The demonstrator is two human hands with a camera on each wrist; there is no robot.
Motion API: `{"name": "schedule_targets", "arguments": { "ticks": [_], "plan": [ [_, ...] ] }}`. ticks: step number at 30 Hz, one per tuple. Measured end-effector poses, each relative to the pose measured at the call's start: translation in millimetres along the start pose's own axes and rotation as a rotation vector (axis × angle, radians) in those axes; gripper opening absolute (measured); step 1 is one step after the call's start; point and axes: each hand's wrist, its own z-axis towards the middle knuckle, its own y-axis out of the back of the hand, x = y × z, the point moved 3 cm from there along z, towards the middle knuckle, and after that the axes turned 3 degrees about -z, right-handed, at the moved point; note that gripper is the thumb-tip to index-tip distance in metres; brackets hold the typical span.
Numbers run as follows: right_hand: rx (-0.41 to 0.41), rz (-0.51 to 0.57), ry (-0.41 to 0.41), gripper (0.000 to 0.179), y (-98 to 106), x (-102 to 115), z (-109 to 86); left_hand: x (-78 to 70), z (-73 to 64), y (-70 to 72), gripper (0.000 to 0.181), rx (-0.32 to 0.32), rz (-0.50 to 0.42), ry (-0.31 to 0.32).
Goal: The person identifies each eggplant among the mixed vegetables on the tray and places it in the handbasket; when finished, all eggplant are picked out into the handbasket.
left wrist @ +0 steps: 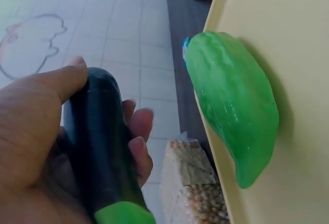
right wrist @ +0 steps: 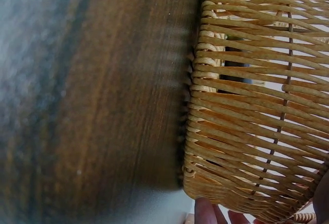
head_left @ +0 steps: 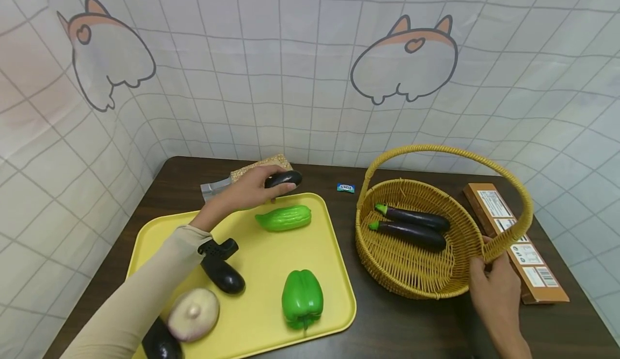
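My left hand (head_left: 247,188) holds a dark purple eggplant (left wrist: 100,136) above the far edge of the yellow tray (head_left: 263,316); in the left wrist view its green stem end faces the palm side. A green bitter melon (head_left: 284,218) lies on the tray just below that hand. At the right, my right hand (head_left: 496,291) grips the yellow wicker basket (head_left: 402,287) where its tall handle meets the rim. Inside the basket lie two long eggplants (head_left: 411,234) side by side. The right wrist view shows the woven wall and some fingertips (right wrist: 204,211) by it.
On the tray are a green bell pepper (head_left: 302,297), a rounded whitish-purple vegetable (head_left: 194,314) and two dark eggplants (head_left: 225,276). Behind it lies a bag of grains or beans (head_left: 263,166). A small blue packet (head_left: 346,188) and an orange-brown box (head_left: 547,289) flank the basket.
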Motion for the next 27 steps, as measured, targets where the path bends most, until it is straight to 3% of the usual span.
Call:
{"name": "schedule_targets", "arguments": {
  "ticks": [9,14,20,27],
  "plan": [
    [0.005,-0.005,-0.009,0.052,0.6,-2.7,0.5,-28.9,1.3,-10.9,0.044,-0.012,0.009,-0.052],
    [0.008,0.001,-0.013,0.050,1.0,-1.8,0.2,-55.2,3.4,-20.8,0.038,0.002,0.041,-0.116],
    [-0.005,0.009,-0.006,0.049,0.5,-1.6,0.0,-87.9,8.1,-43.0,0.031,0.080,0.106,-0.233],
    [-0.005,0.031,0.019,0.048,-3.5,-1.6,-1.1,-113.9,16.9,-74.7,0.026,0.176,0.125,-0.336]
  ]
}}
